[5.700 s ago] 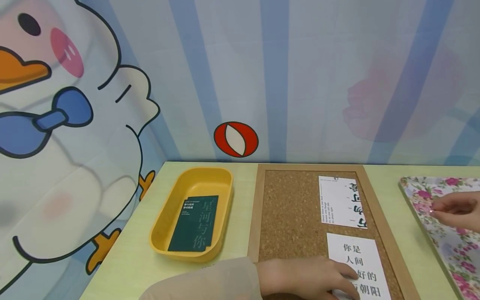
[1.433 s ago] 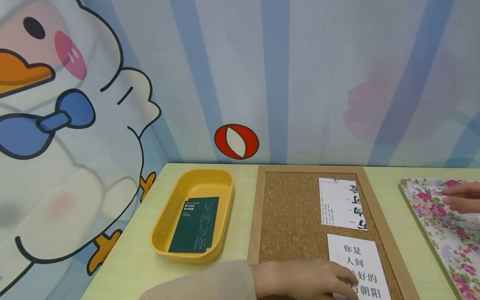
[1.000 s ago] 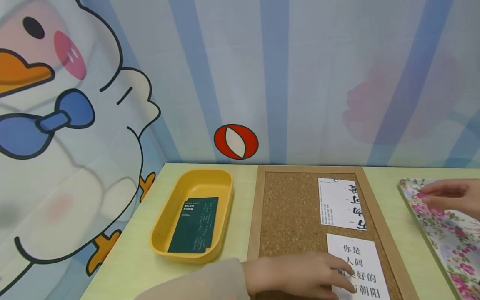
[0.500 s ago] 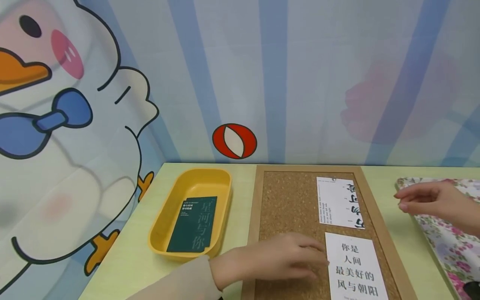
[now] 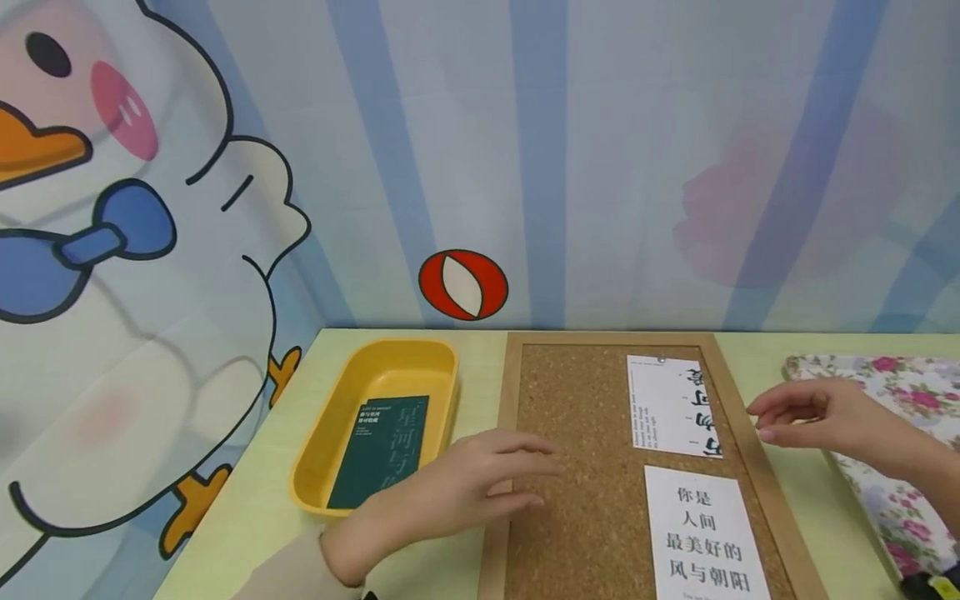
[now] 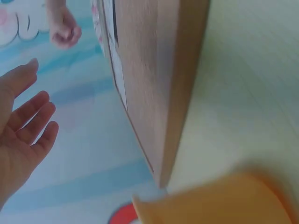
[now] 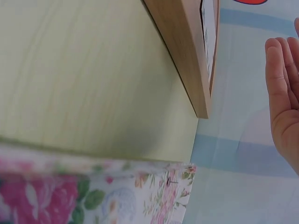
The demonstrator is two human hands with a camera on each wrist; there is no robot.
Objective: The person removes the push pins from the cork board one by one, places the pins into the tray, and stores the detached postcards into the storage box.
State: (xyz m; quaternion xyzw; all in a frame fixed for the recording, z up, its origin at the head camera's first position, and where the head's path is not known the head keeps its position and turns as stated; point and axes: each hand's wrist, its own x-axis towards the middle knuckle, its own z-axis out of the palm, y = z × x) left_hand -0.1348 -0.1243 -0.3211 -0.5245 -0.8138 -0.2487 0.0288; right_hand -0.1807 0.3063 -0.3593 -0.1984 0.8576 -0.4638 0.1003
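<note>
My left hand (image 5: 468, 487) hovers over the left frame of the corkboard (image 5: 577, 400), fingers spread and holding nothing; its palm side and loosely bent fingers show in the left wrist view. Its forearm covers the near end of the yellow tray (image 5: 300, 467), where dark green cards (image 5: 378, 450) lie. On the board's right side are a white card (image 5: 663, 408) with a pin at its top and, below, another white card (image 5: 697, 533) with Chinese text. My right hand (image 5: 825, 412) is beside the board's right frame, thumb and fingertips apart, with nothing visible between them.
A flower-patterned board (image 5: 900, 492) lies to the right, partly behind my right forearm; a small pin (image 7: 169, 181) stands in it. The pale yellow table (image 5: 765, 358) meets a cartoon-printed backdrop (image 5: 592, 167) at its far edge.
My left hand has lifted off the lower white card and moved left towards the tray. My right hand has moved left from above the flower-patterned board to the corkboard's right edge.
</note>
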